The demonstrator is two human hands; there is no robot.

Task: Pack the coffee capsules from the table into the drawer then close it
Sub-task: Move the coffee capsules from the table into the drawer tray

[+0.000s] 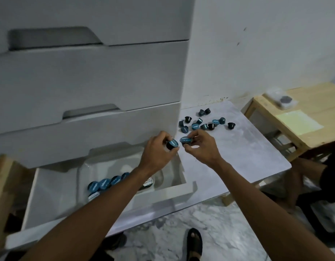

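Note:
Several dark capsules with blue lids (204, 123) lie scattered at the far end of a low grey table (244, 159). My left hand (157, 151) grips one capsule (172, 144) above the right end of the open bottom drawer (49, 196). My right hand (200, 146) pinches another capsule (185, 140) just beside it, over the table's left edge. Inside the drawer sits a white tray (83, 172) with a row of blue-lidded capsules (106, 183); my left forearm hides part of it.
The white drawer unit (87, 81) rises behind, its upper drawers closed. A wooden stool (306, 117) with a plastic packet stands at the right. Another person's hand (302, 176) shows by the table's right corner. My sandalled foot (195, 243) rests on the marble floor.

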